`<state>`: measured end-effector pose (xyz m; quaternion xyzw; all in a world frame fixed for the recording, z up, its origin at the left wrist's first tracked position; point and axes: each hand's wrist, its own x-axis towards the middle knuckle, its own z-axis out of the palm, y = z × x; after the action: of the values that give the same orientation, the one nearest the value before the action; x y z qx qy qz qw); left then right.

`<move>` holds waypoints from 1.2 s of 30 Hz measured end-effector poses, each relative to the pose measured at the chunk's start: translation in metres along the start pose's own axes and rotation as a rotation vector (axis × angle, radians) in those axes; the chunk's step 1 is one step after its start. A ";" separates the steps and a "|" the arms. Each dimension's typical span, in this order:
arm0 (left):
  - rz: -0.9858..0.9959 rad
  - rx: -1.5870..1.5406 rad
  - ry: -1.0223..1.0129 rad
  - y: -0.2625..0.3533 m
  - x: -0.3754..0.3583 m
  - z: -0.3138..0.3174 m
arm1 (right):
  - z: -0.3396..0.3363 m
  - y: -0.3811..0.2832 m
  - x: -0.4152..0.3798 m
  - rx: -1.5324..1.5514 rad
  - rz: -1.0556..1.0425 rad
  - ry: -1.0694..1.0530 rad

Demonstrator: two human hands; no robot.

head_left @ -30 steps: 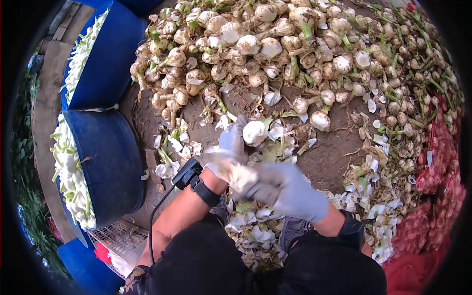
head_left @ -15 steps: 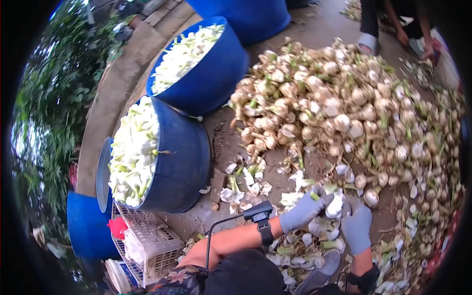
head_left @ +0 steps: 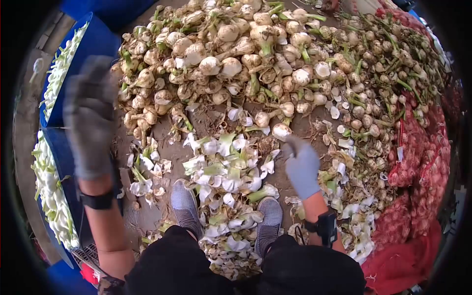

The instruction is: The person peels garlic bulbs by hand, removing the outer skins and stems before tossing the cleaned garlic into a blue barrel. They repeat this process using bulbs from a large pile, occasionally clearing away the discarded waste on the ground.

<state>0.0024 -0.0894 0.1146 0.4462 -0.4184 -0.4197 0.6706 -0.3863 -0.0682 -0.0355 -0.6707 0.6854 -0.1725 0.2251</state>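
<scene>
My left hand, in a grey glove, is raised beside the blue tubs. It is blurred, with fingers stretched out and nothing seen in it. Left of the far tub, apart from the hand, a peeled white garlic with its stem shows against the grey ledge and looks to be in the air. My right hand, gloved too, has its fingers closed at a garlic bulb at the near edge of the heap of unpeeled garlic. The glove partly hides the grip.
Two blue tubs of white peeled garlic stand at the left. Loose peelings cover the ground between my shoes. At the right lie red net sacks, with smaller bulbs beside them.
My view has swung left to right and down. The peeled garlic has left my hands, which have parted: the left beside the tubs, the right at a bulb by the heap.
</scene>
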 end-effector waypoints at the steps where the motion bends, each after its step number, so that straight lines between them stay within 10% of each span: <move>1: -0.120 -0.094 -0.158 -0.019 -0.012 0.016 | 0.002 0.002 0.010 0.002 0.003 -0.005; 4: -0.617 0.124 -0.223 -0.092 -0.063 0.058 | 0.015 0.016 0.030 -0.305 -0.094 -0.050; 6: -0.771 0.163 -0.370 -0.134 -0.096 0.074 | 0.046 0.042 0.041 0.053 0.012 -0.184; 11: -0.763 -0.031 -0.320 -0.166 -0.132 0.103 | 0.025 -0.037 -0.008 0.243 -0.137 -0.220; 13: -0.741 -0.003 -0.290 -0.159 -0.120 0.095 | 0.026 -0.052 -0.021 0.765 -0.231 -0.284; 16: -0.647 0.079 -0.303 -0.153 -0.114 0.092 | -0.002 -0.051 0.002 1.211 0.198 -0.533; 19: -0.100 0.542 -0.640 -0.130 -0.106 0.103 | -0.038 -0.081 0.024 0.565 0.327 -0.883; 24: -0.179 0.630 -0.660 -0.129 -0.105 0.097 | -0.003 -0.058 0.005 0.866 0.279 -0.636; 26: -0.644 0.093 -0.432 -0.137 -0.111 0.095 | -0.011 -0.060 0.003 0.942 0.365 -0.693; 30: -0.052 0.716 -0.657 -0.133 -0.112 0.097 | 0.024 -0.031 0.001 0.618 -0.035 -0.491; 36: -0.363 0.379 -0.559 -0.139 -0.113 0.089 | -0.014 -0.069 -0.001 0.801 0.288 -0.689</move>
<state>-0.1410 -0.0400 -0.0164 0.4972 -0.5696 -0.5523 0.3510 -0.3359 -0.0705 0.0132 -0.4496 0.5377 -0.1578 0.6955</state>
